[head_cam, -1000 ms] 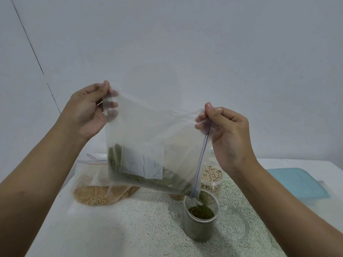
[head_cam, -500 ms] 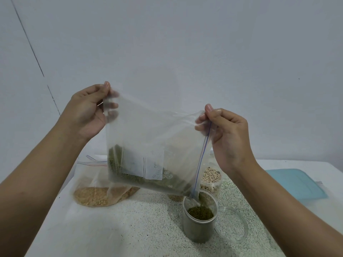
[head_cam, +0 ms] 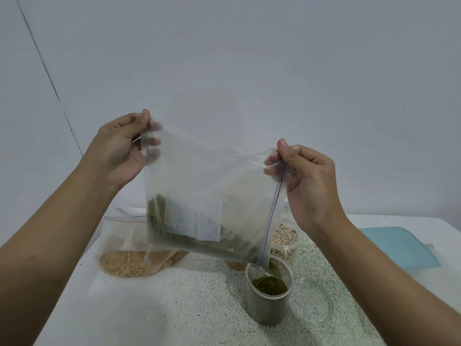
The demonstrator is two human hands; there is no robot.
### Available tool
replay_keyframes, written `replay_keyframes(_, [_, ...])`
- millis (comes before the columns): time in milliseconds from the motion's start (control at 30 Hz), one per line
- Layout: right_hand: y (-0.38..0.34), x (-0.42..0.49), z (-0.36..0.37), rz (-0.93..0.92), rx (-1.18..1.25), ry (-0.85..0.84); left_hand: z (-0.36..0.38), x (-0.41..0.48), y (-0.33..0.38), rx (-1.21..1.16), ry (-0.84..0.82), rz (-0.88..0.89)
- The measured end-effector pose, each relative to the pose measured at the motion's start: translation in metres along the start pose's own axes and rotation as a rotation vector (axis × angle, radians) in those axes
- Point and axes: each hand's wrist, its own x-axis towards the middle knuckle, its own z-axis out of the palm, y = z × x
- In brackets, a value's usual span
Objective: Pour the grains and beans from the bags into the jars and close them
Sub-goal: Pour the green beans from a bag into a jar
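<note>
Both hands pinch the clear bag (head_cam: 212, 186) by its upper corners: the left hand (head_cam: 119, 148) higher, at the closed end; the right hand (head_cam: 306, 178) at the zip edge; that edge runs steeply down from the right hand to the open jar (head_cam: 268, 303) on the counter (head_cam: 174, 295); the green beans (head_cam: 174, 237) lie along the bag's low side, sloping toward the jar's mouth.

left hand (head_cam: 117, 148) pinches zip bag (head_cam: 212, 196) corner | right hand (head_cam: 309, 181) pinches zipper edge | green beans (head_cam: 199, 240) at bag's low corner over open jar (head_cam: 268, 293) | clear lid (head_cam: 311, 303) beside jar
</note>
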Motion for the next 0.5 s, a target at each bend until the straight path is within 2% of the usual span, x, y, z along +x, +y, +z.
replay_keyframes(500, [-0.0007, 0.0013, 0.0021, -0.006, -0.004, 0.009, 0.0003, 0.0007, 0.0033, -0.007, 0.01, 0.005])
